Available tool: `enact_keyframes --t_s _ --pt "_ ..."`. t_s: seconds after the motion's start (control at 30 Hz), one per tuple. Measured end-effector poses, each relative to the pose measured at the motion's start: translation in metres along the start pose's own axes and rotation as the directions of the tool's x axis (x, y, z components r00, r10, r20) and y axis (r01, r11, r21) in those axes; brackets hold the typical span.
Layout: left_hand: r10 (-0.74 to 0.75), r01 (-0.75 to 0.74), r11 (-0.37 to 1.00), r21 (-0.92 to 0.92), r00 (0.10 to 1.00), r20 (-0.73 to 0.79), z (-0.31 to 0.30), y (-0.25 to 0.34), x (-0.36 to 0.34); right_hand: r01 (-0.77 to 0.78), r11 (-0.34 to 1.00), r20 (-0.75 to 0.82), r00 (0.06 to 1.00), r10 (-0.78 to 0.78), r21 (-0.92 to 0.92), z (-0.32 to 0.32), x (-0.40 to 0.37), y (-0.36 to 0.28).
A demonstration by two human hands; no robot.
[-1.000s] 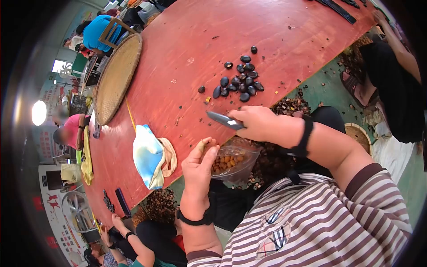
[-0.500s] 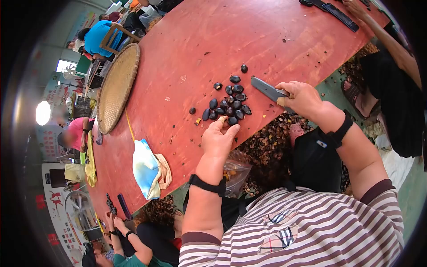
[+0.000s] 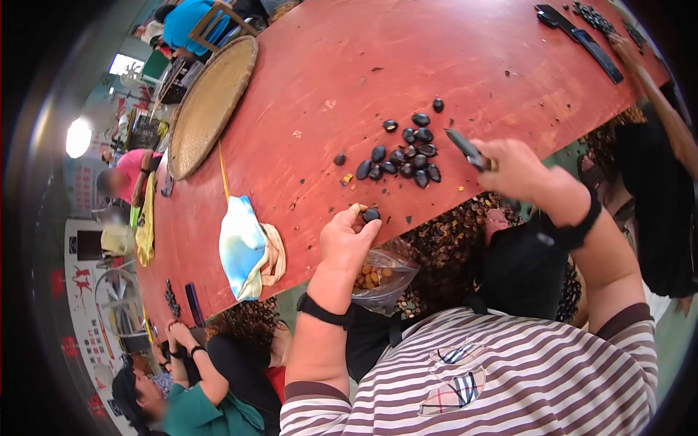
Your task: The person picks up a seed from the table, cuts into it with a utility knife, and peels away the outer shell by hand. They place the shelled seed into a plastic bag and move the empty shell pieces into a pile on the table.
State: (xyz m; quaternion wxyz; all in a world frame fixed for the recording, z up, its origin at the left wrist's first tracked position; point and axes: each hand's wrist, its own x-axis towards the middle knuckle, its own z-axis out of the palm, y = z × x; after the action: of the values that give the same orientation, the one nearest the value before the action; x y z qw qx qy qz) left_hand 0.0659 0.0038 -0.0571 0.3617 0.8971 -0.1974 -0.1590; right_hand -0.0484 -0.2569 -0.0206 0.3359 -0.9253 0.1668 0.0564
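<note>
A dark, glossy oval nut (image 3: 371, 215) is pinched between the thumb and fingers of my left hand (image 3: 343, 236), close to the table's near edge. My right hand (image 3: 518, 171) grips a knife (image 3: 465, 147) by its handle, the grey blade pointing up and left, a little blurred. Between the blade and the left hand, a loose cluster of similar black nuts (image 3: 398, 157) lies on the red table (image 3: 320, 116). Below the left hand, a clear plastic bag (image 3: 396, 294) with yellowish kernels (image 3: 373, 276) hangs by the table edge.
A face mask (image 3: 243, 243) lies left of my left hand. Farther off is a round woven tray (image 3: 211, 109). Brown shells (image 3: 451, 247) are heaped below the edge. Another person's arm (image 3: 658, 102) rests near a dark blade (image 3: 596, 54) at right; a person in green (image 3: 203, 403) works at lower left.
My left hand has drawn a nut away from the cluster toward the table edge. The knife in my right hand has turned, showing its blade more edge-on. The whole view has shifted somewhat.
</note>
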Motion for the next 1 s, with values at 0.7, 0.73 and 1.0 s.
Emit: enact_keyframes --t_s 0.7,0.73,1.0 --pt "-0.02 0.029 0.985 -0.172 0.999 0.05 -0.003 -0.01 0.006 0.107 0.981 0.352 0.935 -0.044 -0.162 0.04 0.01 -0.117" --pt "-0.023 0.032 0.985 -0.17 0.998 0.052 -0.003 -0.009 0.006 0.115 0.98 0.357 0.933 -0.049 -0.165 0.039 0.011 -0.119" --pt "-0.039 0.048 0.987 -0.151 0.997 0.062 -0.004 -0.008 0.007 0.226 0.942 0.378 0.918 -0.12 -0.247 0.039 0.014 -0.128"
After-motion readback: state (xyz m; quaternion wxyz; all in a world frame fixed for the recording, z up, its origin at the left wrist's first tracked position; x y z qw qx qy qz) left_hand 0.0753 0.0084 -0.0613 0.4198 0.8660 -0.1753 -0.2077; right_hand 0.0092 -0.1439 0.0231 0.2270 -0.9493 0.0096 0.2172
